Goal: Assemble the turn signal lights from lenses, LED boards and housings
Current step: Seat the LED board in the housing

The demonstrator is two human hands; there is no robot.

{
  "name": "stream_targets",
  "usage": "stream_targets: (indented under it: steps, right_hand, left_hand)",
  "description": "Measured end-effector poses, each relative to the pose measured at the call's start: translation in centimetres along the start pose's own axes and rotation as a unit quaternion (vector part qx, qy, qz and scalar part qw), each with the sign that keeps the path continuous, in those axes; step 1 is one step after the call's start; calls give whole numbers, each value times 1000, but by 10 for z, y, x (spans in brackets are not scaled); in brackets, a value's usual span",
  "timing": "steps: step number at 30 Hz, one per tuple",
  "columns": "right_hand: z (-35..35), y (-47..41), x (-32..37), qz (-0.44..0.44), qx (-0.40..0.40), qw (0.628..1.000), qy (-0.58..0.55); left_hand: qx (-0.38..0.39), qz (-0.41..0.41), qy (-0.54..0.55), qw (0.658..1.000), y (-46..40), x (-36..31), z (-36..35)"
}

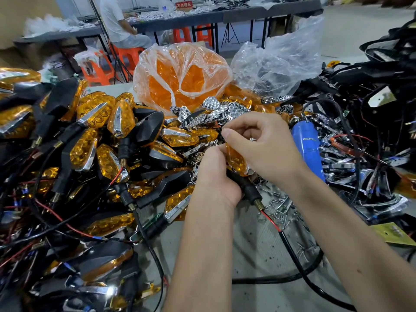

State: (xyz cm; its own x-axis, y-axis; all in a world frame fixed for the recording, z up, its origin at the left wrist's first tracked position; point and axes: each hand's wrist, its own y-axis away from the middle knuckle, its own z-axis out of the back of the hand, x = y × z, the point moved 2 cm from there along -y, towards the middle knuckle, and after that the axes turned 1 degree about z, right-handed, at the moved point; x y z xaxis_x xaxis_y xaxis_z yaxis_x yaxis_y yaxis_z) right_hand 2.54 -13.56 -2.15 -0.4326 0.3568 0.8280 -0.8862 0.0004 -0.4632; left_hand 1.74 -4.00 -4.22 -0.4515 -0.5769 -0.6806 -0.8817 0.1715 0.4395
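My left hand (213,174) grips a turn signal light by its black housing, whose stem (252,194) sticks out toward me with red and black wires trailing. An amber lens (236,162) sits on that housing between both hands. My right hand (258,143) curls over the lens from above, with its thumb and fingers bent round the far end. Whether a small part is pinched in the fingertips is hidden.
Finished amber lights (101,136) with wires pile at the left. A bag of amber lenses (180,75) and chrome reflectors (216,111) lie behind the hands. A blue electric screwdriver (308,149) lies right, with black housings (371,122) beyond. Loose screws (281,210) scatter on the table.
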Motion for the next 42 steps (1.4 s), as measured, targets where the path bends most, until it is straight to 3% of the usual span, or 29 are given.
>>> stream_targets:
  steps: [9, 17, 26, 31, 42]
  right_hand:
    - [0, 5, 5, 62, -64, 995, 39]
    - [-1, 7, 6, 99, -69, 992, 42]
    - [-5, 6, 4, 64, -2, 996, 67]
    - [-7, 7, 6, 46, 32, 996, 63]
    - [-6, 6, 3, 37, 40, 998, 26]
  left_hand:
    - [-25, 1, -11, 1000, 10, -1, -4]
    - [-34, -17, -55, 998, 10, 1, -5]
    - [8, -38, -6, 999, 5, 3, -3]
    - [-9, -30, 52, 998, 4, 0, 3]
    - [25, -57, 33, 998, 10, -7, 3]
